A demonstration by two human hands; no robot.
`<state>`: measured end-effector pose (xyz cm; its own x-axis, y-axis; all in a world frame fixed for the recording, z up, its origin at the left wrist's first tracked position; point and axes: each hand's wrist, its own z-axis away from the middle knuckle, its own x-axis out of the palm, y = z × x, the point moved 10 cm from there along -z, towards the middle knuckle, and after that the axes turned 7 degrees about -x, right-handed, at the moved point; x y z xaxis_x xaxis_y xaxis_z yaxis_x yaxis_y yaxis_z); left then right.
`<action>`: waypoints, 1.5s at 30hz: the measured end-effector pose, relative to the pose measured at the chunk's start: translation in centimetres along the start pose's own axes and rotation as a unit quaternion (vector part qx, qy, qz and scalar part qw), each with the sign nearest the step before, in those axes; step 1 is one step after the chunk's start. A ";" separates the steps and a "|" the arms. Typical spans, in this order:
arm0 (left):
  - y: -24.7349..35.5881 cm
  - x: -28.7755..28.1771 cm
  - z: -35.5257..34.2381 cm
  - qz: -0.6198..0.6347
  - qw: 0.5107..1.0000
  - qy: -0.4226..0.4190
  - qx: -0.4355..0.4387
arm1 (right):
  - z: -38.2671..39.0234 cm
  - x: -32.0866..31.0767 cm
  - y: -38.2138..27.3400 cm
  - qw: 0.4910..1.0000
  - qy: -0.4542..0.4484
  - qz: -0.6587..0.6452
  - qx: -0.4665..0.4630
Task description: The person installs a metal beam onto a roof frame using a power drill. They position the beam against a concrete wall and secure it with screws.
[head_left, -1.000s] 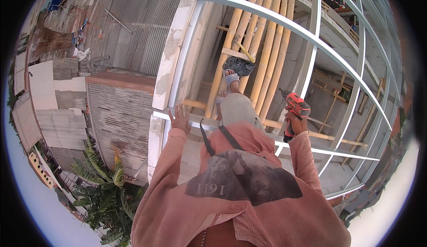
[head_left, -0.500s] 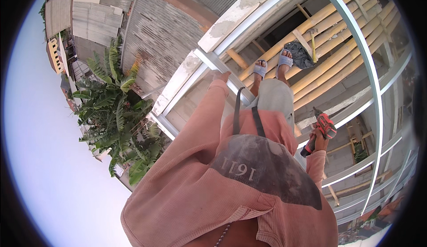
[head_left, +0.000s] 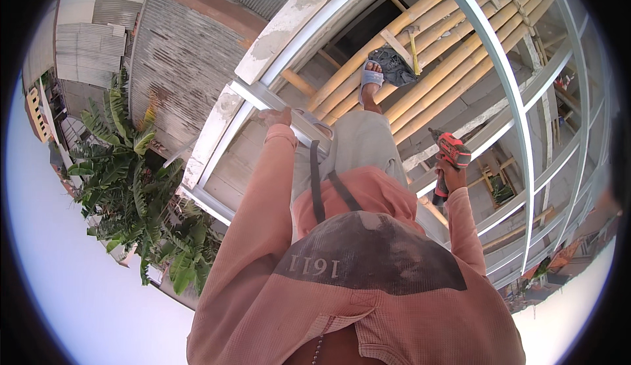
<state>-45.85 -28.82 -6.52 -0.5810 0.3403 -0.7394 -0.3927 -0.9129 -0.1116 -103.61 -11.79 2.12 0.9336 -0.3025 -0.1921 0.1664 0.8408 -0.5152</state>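
Observation:
My right hand (head_left: 451, 173) is wrapped round the grip of a red and black cordless drill (head_left: 455, 149), held out to the right with its bit pointing away from me. On the left, my left hand (head_left: 277, 117) grips a silver metal channel (head_left: 248, 93) that joins the frame along the wall. My left sandal (head_left: 318, 123) is beside this channel, partly hidden by my trouser leg. The right sandal (head_left: 371, 77) stands on the bamboo poles (head_left: 355, 75).
A claw hammer with a yellow handle (head_left: 414, 56) lies by a black plastic bag (head_left: 393, 68) on the bamboo. Long metal bars (head_left: 506, 69) curve past on the right, above gaps to a lower level. A concrete wall top (head_left: 266, 49), banana plants (head_left: 131, 174) and rusty roofs are on the left.
My left foot has moved from the bamboo poles toward the metal channel. The left hand stays on the channel, and the drill remains in my right hand. The whole view has shifted.

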 end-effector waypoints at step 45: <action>31.1 -1.6 -1.6 -0.378 0.874 0.167 0.256 | 15.1 -0.3 12.8 0.970 0.187 0.126 -0.087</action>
<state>-55.99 -58.12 -9.83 0.1890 0.6388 -0.7458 -0.8917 -0.2064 -0.4028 -96.99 5.90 8.22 0.7524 -0.2663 -0.6025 -0.1378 0.8308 -0.5393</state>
